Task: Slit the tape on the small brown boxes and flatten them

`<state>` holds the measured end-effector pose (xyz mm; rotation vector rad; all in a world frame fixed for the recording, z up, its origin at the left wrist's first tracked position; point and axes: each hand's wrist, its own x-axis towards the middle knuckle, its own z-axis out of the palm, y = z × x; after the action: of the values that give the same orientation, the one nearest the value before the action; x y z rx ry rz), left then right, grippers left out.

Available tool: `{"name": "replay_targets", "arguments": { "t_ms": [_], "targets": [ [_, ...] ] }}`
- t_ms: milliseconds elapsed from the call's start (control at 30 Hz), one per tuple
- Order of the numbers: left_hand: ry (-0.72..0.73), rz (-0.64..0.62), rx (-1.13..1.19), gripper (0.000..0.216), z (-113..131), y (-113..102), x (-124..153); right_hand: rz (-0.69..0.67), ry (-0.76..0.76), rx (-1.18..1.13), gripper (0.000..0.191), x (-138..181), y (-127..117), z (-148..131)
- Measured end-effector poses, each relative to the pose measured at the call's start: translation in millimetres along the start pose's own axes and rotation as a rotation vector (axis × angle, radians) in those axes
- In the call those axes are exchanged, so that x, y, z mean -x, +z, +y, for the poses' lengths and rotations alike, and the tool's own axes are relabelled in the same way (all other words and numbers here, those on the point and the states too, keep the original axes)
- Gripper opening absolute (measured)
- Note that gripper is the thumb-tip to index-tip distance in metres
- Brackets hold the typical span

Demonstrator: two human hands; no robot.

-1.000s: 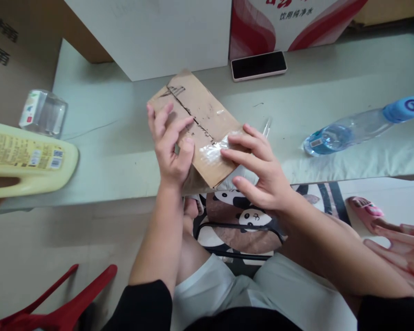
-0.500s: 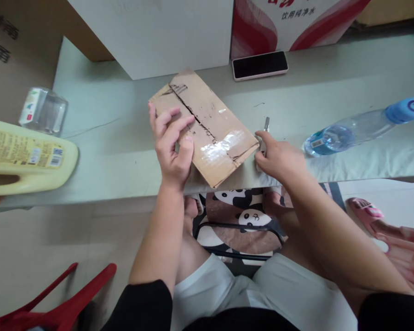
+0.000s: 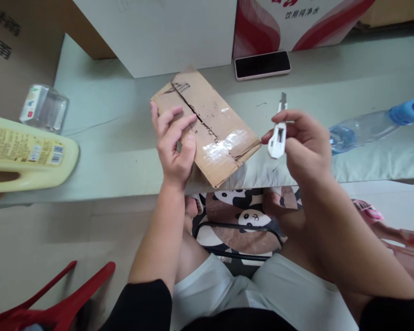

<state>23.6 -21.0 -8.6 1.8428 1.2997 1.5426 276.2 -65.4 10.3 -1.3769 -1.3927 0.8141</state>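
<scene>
A brown cardboard box (image 3: pixel 212 99) lies at an angle on the table, with a dark slit along its middle and shiny clear tape towards its right end. My left hand (image 3: pixel 174 145) grips its left side, fingers curled over the top and thumb at the near edge. Just right of the box, my right hand (image 3: pixel 307 147) holds a small white utility knife (image 3: pixel 278 141) between thumb and fingers. The knife's short metal blade sticks out, pointing away from me. My palm hides part of the water bottle (image 3: pixel 369 126) behind it.
A phone (image 3: pixel 262 65) lies by a white box (image 3: pixel 179 32) and a red-and-white carton (image 3: pixel 257 27) at the back. On the left are a yellow jug (image 3: pixel 64 158) and a clear plastic container (image 3: pixel 50 110). The table (image 3: pixel 148 177) ends close to my knees.
My right hand has lifted the utility knife from beside the box and moved right, turning it into clear view. The left hand stays on the box, which has hardly moved.
</scene>
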Motion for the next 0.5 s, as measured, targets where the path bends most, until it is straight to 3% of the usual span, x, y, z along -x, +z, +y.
{"name": "replay_targets", "arguments": {
  "t_ms": [200, 367, 500],
  "targets": [
    [-0.010, 0.015, 0.014, 0.039, -2, 1, 1, 0.176, -0.060, -0.121, 0.031, 3, 2, -15],
    [0.056, -0.025, 0.082, 0.037, -6, 1, 0, 0.282, -0.018, -0.197, 0.029, 2, -4, -23],
    [0.006, -0.003, 0.050, 0.037, -6, 2, 0, 0.288, -0.065, -0.368, 0.029, 6, -6, -39]
  ]
}}
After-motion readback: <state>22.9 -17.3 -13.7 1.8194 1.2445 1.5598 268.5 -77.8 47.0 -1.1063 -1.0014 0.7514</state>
